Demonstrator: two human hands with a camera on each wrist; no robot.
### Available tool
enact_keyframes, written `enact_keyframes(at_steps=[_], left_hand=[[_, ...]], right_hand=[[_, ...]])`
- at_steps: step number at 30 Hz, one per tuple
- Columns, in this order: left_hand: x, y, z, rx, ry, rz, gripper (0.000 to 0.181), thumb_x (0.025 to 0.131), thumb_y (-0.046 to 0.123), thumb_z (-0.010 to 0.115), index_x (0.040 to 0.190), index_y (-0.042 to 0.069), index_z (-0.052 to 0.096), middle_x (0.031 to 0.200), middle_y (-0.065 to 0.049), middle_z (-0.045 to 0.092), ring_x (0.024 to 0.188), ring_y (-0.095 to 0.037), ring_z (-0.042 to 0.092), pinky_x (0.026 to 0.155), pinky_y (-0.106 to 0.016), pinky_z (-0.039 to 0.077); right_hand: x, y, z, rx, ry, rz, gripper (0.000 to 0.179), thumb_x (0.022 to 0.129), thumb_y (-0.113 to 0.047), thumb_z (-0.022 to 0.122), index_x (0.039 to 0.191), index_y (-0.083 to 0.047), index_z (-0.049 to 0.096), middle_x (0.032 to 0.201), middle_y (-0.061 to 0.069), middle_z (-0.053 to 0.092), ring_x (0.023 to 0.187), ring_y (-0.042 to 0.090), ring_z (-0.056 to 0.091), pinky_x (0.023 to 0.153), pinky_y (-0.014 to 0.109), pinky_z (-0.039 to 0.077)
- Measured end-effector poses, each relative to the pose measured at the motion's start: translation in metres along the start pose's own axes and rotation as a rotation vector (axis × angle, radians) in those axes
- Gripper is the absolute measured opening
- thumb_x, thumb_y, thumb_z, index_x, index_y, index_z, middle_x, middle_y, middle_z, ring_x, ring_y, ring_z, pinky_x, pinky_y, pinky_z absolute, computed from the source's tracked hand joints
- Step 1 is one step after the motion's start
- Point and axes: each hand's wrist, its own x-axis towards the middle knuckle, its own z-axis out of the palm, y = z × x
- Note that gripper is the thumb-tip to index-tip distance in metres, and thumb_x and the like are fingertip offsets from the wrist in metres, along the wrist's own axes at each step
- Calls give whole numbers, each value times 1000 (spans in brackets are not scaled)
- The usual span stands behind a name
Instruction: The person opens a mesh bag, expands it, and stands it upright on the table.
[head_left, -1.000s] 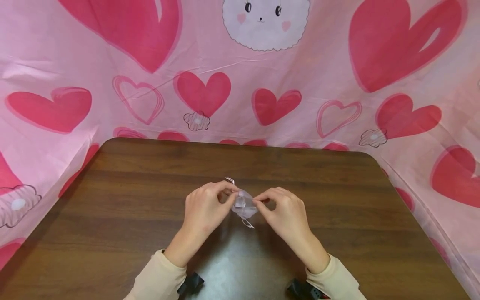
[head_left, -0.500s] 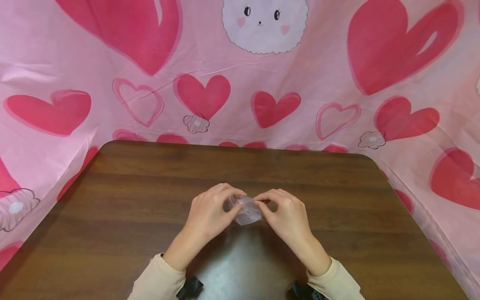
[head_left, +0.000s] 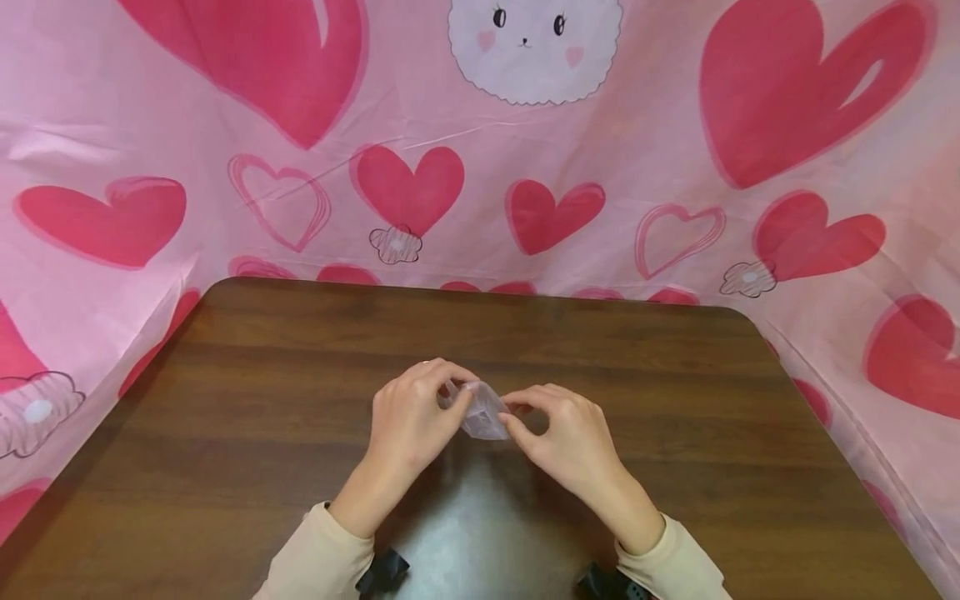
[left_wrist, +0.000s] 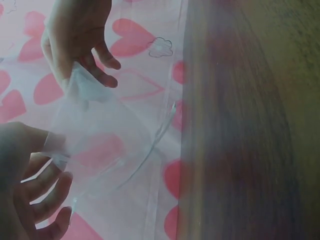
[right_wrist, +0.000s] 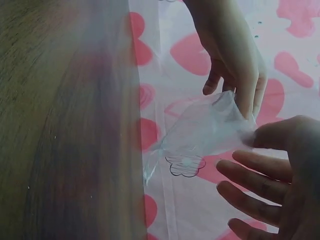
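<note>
Between the two hands, above the table, is a small sheer whitish drawstring pouch point(head_left: 483, 414). My left hand point(head_left: 412, 417) pinches its left edge between thumb and fingers; my right hand point(head_left: 573, 429) pinches the right edge. In the left wrist view the pouch point(left_wrist: 107, 135) is spread between both hands, with a thin cord point(left_wrist: 145, 162) trailing off its far side. The right wrist view shows the translucent pouch point(right_wrist: 200, 125) stretched out, narrowing to a gathered end. The other fingers of my right hand point(right_wrist: 270, 175) are spread apart. Whether anything lies inside cannot be made out.
A dark brown wooden table point(head_left: 300, 350) with rounded far corners lies beneath the hands. Pink cloth point(head_left: 480, 192) printed with hearts hangs behind it and at its sides. Black devices point(head_left: 384, 572) sit at both wrists by the light sleeves point(head_left: 318, 554).
The pouch has been turned between the hands; its cord loops, visible one second ago, are out of sight in the head view. My left hand shifted right, then back left.
</note>
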Motion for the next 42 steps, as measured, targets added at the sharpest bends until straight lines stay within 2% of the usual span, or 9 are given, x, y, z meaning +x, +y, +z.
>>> enact_keyframes(at_steps=[4,12,20,26,31,36,42], left_hand=[[0,-1,0,9,-17,-1,12,81,20,81,89,28,76,75,14,62,66,-4,55,55,-29,43],[-1,-2,0,48,-168,34,16,82,25,81,96,28,76,74,15,62,64,-4,53,55,-28,41],[0,-1,0,71,-222,38,12,83,37,79,93,31,76,68,13,63,61,-5,54,54,-29,41],[-2,-2,0,87,-216,53,6,82,33,81,85,30,77,71,13,65,63,-6,56,53,-28,41],[-2,-2,1,102,-208,61,7,80,32,83,82,30,77,72,14,65,64,-6,57,53,-28,42],[-2,-2,2,92,-199,39,10,78,30,85,80,30,76,70,12,65,62,-6,57,53,-28,42],[-2,-2,1,84,-156,15,9,79,28,84,81,30,75,68,14,63,59,-6,55,52,-28,41]], right_hand=[[1,1,0,2,23,6,13,78,-12,83,88,-19,79,83,-9,72,79,10,68,65,34,53],[2,2,0,1,68,4,15,75,-9,86,85,-18,78,82,-8,72,80,12,69,65,35,53],[3,2,1,-2,84,-22,17,74,-8,87,85,-17,77,82,-8,72,79,12,69,63,34,53],[3,4,1,-9,108,-27,17,74,-9,87,85,-17,77,80,-8,71,78,11,68,62,35,53],[3,5,1,-12,122,-47,17,73,-11,88,84,-18,78,80,-9,71,75,10,66,60,32,52],[2,6,1,-9,126,-46,16,73,-13,89,83,-19,78,78,-10,71,69,10,64,57,29,48],[1,5,2,0,111,-45,15,76,-21,87,87,-19,78,76,-11,68,67,6,58,57,27,46]])
